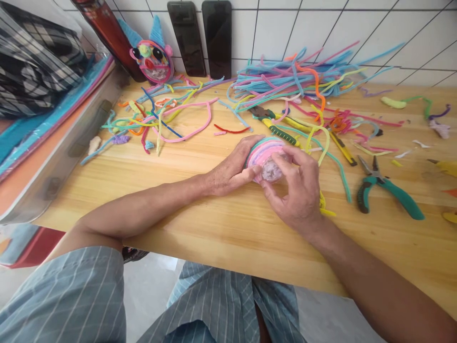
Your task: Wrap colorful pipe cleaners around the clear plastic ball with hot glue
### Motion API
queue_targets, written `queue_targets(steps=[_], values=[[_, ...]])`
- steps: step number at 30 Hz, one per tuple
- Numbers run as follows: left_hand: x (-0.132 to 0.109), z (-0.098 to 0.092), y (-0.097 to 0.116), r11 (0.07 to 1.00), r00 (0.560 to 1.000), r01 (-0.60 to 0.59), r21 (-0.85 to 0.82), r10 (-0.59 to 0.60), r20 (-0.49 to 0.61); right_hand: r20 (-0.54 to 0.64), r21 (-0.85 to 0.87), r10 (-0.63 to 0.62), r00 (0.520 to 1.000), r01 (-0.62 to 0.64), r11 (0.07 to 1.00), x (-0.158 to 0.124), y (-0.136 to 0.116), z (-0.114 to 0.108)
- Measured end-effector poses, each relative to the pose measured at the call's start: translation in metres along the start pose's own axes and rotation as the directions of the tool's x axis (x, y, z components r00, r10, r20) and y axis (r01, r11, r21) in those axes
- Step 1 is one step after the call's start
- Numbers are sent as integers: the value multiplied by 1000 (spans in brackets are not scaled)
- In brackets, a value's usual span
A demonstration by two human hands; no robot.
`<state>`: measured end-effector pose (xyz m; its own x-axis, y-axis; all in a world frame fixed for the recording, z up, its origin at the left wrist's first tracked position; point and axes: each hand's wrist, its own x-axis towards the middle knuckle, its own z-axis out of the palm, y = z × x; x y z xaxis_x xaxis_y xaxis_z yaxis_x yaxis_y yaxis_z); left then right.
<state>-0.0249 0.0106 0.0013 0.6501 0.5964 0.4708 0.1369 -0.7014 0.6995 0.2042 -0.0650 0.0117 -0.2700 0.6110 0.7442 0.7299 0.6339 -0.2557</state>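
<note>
My left hand (pixel 232 169) and my right hand (pixel 298 188) both grip a small round clear cup wrapped in pink and lilac pipe cleaners (pixel 266 157) on the wooden table (pixel 178 190). The left fingers curl round its left side. The right thumb and fingers pinch its front and right rim. A yellow pipe cleaner (pixel 325 206) sticks out from under my right hand.
Loose pipe cleaners lie in a heap (pixel 300 78) at the back and scattered at the left (pixel 164 114). Green-handled pliers (pixel 387 188), yellow-handled pliers (pixel 276 126) and a yellow knife (pixel 342 147) lie to the right. A finished clown-face cup (pixel 153 57) leans on the tiled wall beside two dark phones (pixel 202 38).
</note>
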Motion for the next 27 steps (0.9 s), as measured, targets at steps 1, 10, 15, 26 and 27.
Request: queue_targets(steps=[1,10,15,26,27], values=[[0,0,-1,1000,1000,0,7,0,1,0,1,3,1000,-3,1000,0,0,0],[-3,4,-3,995,999,-55,79,54,4,-23,27,33,999,-33,999,1,-2,4],[-3,6,-1,993,998,-66,93,66,-4,-48,9,31,998,-31,999,1,-3,6],[-4,6,-6,994,999,-54,95,54,9,-53,-13,19,998,-20,1000,1,-4,6],[-4,5,-7,994,999,-51,94,50,11,-54,-13,18,998,-19,1000,1,-4,6]])
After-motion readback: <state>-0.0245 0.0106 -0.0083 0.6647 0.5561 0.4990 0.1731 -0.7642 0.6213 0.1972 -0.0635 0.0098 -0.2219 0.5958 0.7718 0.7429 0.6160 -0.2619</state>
